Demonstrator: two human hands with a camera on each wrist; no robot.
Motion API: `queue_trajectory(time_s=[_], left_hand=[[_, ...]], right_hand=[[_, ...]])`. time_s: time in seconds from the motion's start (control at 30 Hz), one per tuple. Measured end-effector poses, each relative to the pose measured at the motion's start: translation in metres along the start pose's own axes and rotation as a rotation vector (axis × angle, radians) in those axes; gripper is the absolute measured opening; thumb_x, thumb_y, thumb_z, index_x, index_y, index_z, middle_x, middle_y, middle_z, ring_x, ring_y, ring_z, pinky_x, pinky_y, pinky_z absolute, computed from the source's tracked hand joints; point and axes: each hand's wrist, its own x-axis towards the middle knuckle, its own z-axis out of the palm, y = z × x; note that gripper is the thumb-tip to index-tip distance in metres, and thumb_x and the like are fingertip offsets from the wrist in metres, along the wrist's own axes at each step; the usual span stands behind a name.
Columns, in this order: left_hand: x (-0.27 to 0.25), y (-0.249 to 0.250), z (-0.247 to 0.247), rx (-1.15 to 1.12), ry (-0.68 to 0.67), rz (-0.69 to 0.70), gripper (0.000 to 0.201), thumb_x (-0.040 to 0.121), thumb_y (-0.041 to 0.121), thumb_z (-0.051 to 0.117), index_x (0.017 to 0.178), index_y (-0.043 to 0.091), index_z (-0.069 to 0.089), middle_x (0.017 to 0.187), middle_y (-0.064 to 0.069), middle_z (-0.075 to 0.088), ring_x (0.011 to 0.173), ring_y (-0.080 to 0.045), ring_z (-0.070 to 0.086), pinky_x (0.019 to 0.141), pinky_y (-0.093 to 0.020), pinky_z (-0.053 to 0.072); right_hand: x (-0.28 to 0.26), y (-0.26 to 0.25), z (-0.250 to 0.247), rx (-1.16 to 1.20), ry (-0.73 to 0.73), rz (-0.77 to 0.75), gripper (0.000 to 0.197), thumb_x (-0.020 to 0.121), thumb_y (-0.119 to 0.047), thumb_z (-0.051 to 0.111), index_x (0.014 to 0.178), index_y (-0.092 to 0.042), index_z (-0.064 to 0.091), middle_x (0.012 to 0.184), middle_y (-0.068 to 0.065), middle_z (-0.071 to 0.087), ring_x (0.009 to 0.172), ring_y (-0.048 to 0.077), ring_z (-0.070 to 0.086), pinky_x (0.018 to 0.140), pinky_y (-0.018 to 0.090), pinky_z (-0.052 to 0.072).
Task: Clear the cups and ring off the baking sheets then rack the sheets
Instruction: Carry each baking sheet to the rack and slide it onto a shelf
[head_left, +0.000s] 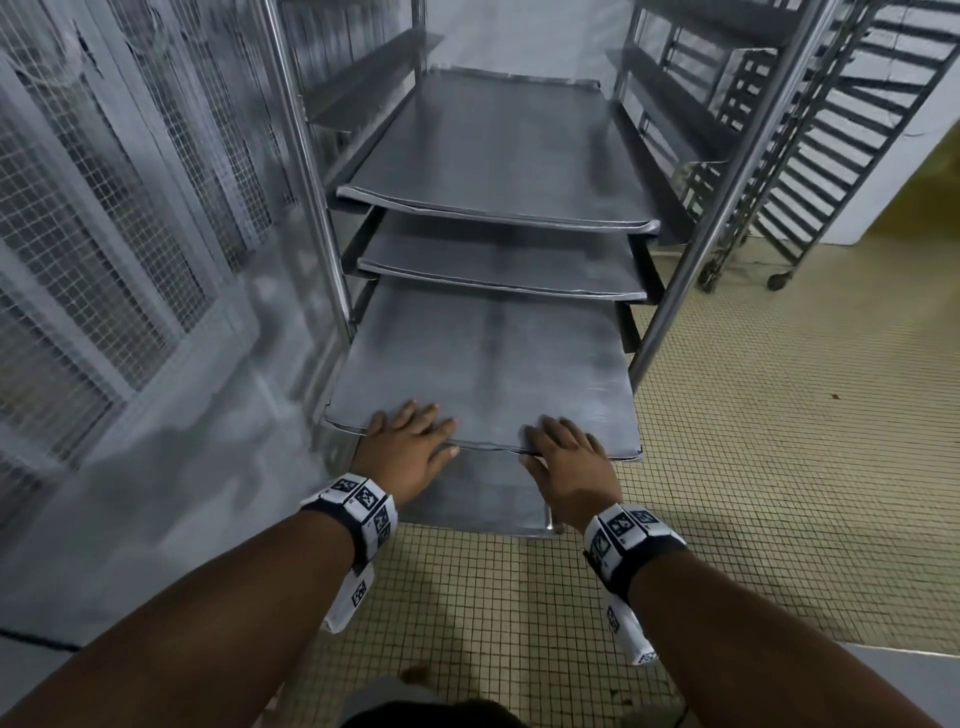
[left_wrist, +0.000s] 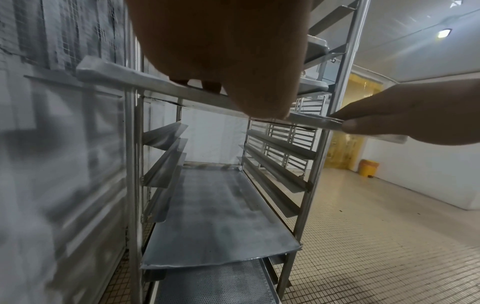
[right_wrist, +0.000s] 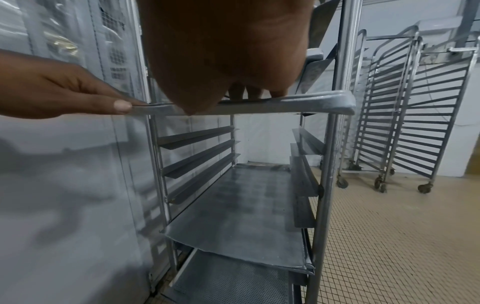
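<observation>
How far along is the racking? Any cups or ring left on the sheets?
Done: two bare sheets sit in the rack above; no cups or ring in view. In hand: left hand and right hand hold a third sheet, half in. Left: push it home.

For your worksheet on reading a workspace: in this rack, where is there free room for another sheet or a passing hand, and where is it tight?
Free: the empty side runners between the held sheet and the lower sheet. Tight: the two upper racked sheets sit close together, and the left hand and right hand crowd the held sheet's front edge.
</observation>
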Motion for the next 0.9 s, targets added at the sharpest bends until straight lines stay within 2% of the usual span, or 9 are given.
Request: queue_trajectory(time_s=[0.1, 0.23, 0.33, 0.4, 0.47, 0.53, 0.7, 0.9], left_hand=[[0.019, -0.003, -0.003, -0.029, -0.008, 0.002, 0.056, 0.103, 0.059, 0.017, 0.156, 0.041, 0.023, 0.167, 0.011, 0.014, 0.155, -0.021, 0.007, 0.122, -0.049, 0.010], [0.050, -0.006, -0.007, -0.048, -0.019, 0.010, 0.054, 0.104, 0.056, 0.017, 0.156, 0.041, 0.020, 0.167, 0.010, 0.011, 0.155, -0.023, 0.003, 0.122, -0.051, 0.007], [0.075, -0.013, -0.008, -0.043, -0.004, 0.016, 0.054, 0.104, 0.056, 0.019, 0.155, 0.040, 0.025, 0.167, 0.011, 0.014, 0.155, -0.024, 0.006, 0.121, -0.051, 0.010], [0.090, -0.019, -0.008, -0.032, 0.012, 0.025, 0.058, 0.102, 0.060, 0.013, 0.154, 0.040, 0.028, 0.166, 0.011, 0.018, 0.154, -0.024, 0.010, 0.120, -0.050, 0.012], [0.105, -0.025, -0.008, -0.047, 0.019, 0.036, 0.075, 0.091, 0.065, -0.001, 0.153, 0.040, 0.031, 0.166, 0.011, 0.021, 0.154, -0.025, 0.012, 0.118, -0.050, 0.013], [0.121, -0.031, -0.007, -0.044, 0.025, 0.039, 0.084, 0.083, 0.066, -0.008, 0.153, 0.041, 0.032, 0.165, 0.011, 0.022, 0.153, -0.025, 0.014, 0.117, -0.049, 0.014], [0.155, -0.043, -0.007, -0.036, 0.033, 0.039, 0.080, 0.086, 0.066, -0.004, 0.150, 0.041, 0.036, 0.164, 0.011, 0.027, 0.152, -0.027, 0.018, 0.115, -0.050, 0.017], [0.187, -0.053, -0.012, -0.045, 0.053, 0.029, 0.083, 0.083, 0.066, -0.005, 0.150, 0.040, 0.038, 0.163, 0.011, 0.029, 0.151, -0.026, 0.020, 0.115, -0.048, 0.018]], right_hand=[[0.016, -0.001, -0.004, 0.018, 0.022, 0.059, 0.039, 0.104, -0.046, 0.034, 0.140, -0.034, 0.044, 0.155, -0.005, 0.035, 0.147, 0.021, 0.025, 0.119, 0.042, 0.019], [0.043, 0.003, -0.010, 0.024, 0.019, 0.117, 0.042, 0.105, -0.046, 0.033, 0.144, -0.036, 0.044, 0.156, -0.007, 0.035, 0.148, 0.021, 0.024, 0.119, 0.042, 0.017], [0.066, 0.008, -0.012, 0.032, 0.017, 0.138, 0.041, 0.105, -0.047, 0.032, 0.143, -0.038, 0.043, 0.157, -0.008, 0.034, 0.148, 0.019, 0.022, 0.119, 0.044, 0.015], [0.082, 0.011, -0.012, 0.046, 0.012, 0.147, 0.041, 0.105, -0.047, 0.031, 0.143, -0.037, 0.043, 0.157, -0.008, 0.033, 0.149, 0.020, 0.020, 0.120, 0.045, 0.014], [0.097, 0.014, -0.012, 0.064, 0.008, 0.162, 0.042, 0.105, -0.048, 0.030, 0.144, -0.037, 0.042, 0.159, -0.007, 0.031, 0.150, 0.021, 0.018, 0.121, 0.047, 0.011], [0.111, 0.017, -0.012, 0.068, 0.013, 0.175, 0.043, 0.105, -0.048, 0.030, 0.143, -0.036, 0.044, 0.159, -0.006, 0.031, 0.150, 0.022, 0.019, 0.121, 0.048, 0.012], [0.143, 0.023, -0.014, 0.036, 0.038, 0.199, 0.042, 0.105, -0.046, 0.032, 0.143, -0.036, 0.045, 0.157, -0.007, 0.034, 0.148, 0.021, 0.022, 0.119, 0.046, 0.013], [0.178, 0.029, -0.015, 0.065, 0.035, 0.243, 0.043, 0.104, -0.045, 0.035, 0.145, -0.036, 0.046, 0.159, -0.008, 0.032, 0.150, 0.021, 0.019, 0.121, 0.048, 0.012]])
